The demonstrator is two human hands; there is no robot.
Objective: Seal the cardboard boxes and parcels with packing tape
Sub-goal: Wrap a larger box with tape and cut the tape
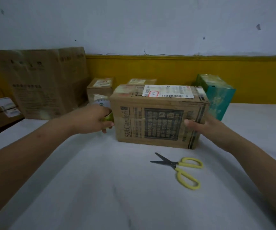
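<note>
Left hand (pixel 92 118) grips the tape roll (pixel 108 118) at the SukGarden cardboard box's (pixel 158 120) 9 o'clock; right hand (pixel 205 128) braces 3 o'clock, fingers hidden, grip unclear. Yellow-handled scissors (pixel 175 165) lie at 6 o'clock.

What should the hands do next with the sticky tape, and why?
Probably the left hand should pull the tape roll on round the left side of the cardboard box. The roll sits at that corner, the right hand steadies the box's front, and the scissors lie untouched, so cutting likely comes later.
</note>
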